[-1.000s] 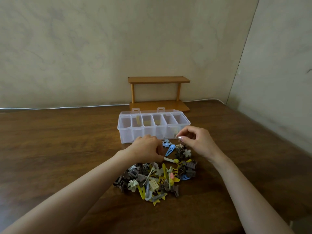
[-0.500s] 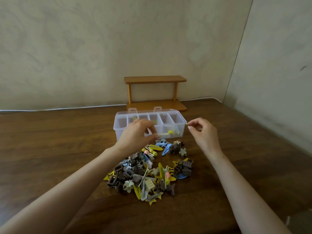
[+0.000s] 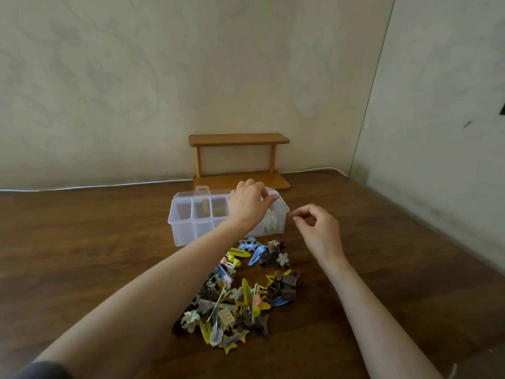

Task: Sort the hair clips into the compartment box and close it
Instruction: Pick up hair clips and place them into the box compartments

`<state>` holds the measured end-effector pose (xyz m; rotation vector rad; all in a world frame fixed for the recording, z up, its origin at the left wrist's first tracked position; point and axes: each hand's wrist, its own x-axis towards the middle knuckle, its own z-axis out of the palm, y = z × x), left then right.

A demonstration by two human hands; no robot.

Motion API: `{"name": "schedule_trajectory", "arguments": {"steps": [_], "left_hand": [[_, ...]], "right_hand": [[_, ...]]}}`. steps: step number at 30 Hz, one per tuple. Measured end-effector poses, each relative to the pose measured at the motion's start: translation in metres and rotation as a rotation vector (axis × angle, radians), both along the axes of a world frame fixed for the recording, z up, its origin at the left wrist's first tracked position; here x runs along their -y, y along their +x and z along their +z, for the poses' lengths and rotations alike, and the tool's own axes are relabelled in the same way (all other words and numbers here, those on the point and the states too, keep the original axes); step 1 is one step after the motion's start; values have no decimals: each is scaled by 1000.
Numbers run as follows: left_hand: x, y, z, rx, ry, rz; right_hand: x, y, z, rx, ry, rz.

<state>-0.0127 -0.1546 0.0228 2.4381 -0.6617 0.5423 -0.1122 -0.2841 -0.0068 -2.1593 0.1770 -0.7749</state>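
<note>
Two hands above a brown desk (image 3: pixel 82 242). Left hand (image 3: pixel 250 205) reached over right end of clear compartment box (image 3: pixel 191 228), fingers curled down over rightmost compartments; whether anything was pinched there, impossible to tell. Right hand (image 3: pixel 318 228) hovered just right of box, thumb and forefinger pinched together, possibly on something small, too blurred to confirm. Box open, lid back, standing near far edge of desk before a small wooden shelf (image 3: pixel 239 160); yellowish clips inside several compartments. Unsorted hair clips (image 3: pixel 240 294) heaped on desk nearer the person, between both forearms: yellow, blue, brown, grey, flower- and star-shaped.
</note>
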Motion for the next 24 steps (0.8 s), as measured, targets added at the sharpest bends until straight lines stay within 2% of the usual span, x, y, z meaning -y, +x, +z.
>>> {"name": "schedule_trajectory", "arguments": {"steps": [7, 11, 18, 24], "left_hand": [[-36, -12, -2, 96, -36, -89], [-67, -27, -4, 106, 16, -191], [-120, -48, -25, -61, 158, -286], [-133, -48, -37, -90, 166, -237]], "right_hand": [[1, 0, 1, -97, -39, 65], [-3, -1, 1, -118, -57, 129], [-20, -7, 5, -139, -100, 257], [-37, -10, 2, -180, -311, 397]]}}
